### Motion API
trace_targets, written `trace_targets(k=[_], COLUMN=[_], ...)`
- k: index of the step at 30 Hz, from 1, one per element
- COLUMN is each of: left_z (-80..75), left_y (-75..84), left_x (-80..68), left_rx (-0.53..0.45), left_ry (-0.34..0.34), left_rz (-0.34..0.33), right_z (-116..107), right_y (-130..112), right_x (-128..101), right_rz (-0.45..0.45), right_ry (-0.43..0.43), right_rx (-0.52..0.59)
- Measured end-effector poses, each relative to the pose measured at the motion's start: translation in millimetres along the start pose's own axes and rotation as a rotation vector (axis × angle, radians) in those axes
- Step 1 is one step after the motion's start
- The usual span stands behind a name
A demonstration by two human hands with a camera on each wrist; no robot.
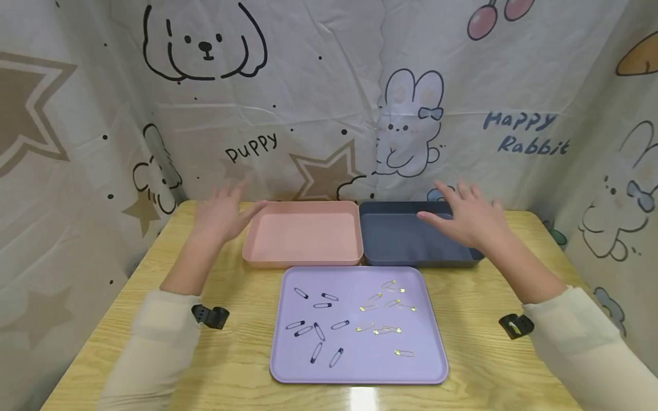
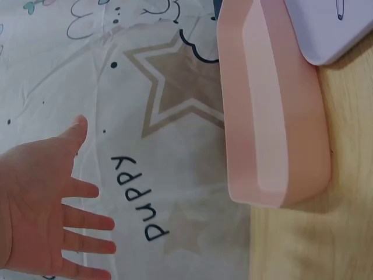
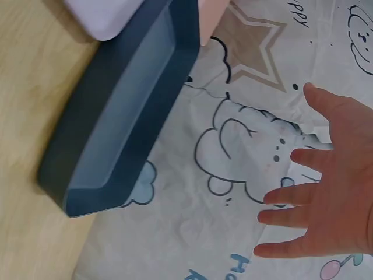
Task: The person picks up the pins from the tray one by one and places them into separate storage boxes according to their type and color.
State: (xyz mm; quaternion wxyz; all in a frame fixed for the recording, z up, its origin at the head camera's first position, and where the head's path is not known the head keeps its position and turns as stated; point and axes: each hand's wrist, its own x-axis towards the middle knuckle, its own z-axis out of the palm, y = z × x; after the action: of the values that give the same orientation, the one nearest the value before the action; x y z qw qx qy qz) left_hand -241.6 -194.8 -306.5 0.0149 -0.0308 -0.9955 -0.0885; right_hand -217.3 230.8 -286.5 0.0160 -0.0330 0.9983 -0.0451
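Note:
My left hand (image 1: pixel 220 217) hovers by the left end of an empty pink tray (image 1: pixel 303 234), fingers spread and holding nothing. Over the right part of a dark blue tray (image 1: pixel 396 240), also bare inside, my right hand (image 1: pixel 470 220) is raised with its fingers apart. Both wrist views show the palms with nothing in them. In front of the two trays lies a flat lilac tray (image 1: pixel 360 371). Several black safety pins (image 1: pixel 322 305) are scattered on its left half, and several gold safety pins (image 1: pixel 404 353) on its right half.
All three trays stand on a light wooden table (image 1: pixel 236 354). A white cloth (image 1: pixel 319 85) printed with cartoon animals and stars hangs behind and at both sides. The pink and dark blue trays stand side by side, right behind the lilac one.

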Motion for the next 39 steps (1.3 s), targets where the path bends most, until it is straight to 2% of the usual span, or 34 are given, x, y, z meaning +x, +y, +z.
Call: trace_targets(k=[6,14,21,30,39], left_z=[3.9,17.0,43.1,80.0,105.1], left_y=[-14.5,-34.3,-51.3,-59.7,-62.9], left_x=[-3.2,-8.1,-10.6,-9.8,-10.4], left_rx=[-0.015,-0.117,-0.259,-0.456,-0.568], left_ry=[0.019,0.030,0.022,0.048,0.027], left_rz=[-0.021,-0.052,-0.048,-0.063,-0.084], right_z=[12,36,56,89,122], right_y=[11,25,31,31,26], right_x=[-5,-14,-21,-29,-36], right_rz=[-0.062,-0.176,-0.233,-0.270,-0.349], right_ry=[0.034,0.047,0.051,0.043,-0.048], right_rx=[-0.006,0.089,0.160,0.223,0.329])
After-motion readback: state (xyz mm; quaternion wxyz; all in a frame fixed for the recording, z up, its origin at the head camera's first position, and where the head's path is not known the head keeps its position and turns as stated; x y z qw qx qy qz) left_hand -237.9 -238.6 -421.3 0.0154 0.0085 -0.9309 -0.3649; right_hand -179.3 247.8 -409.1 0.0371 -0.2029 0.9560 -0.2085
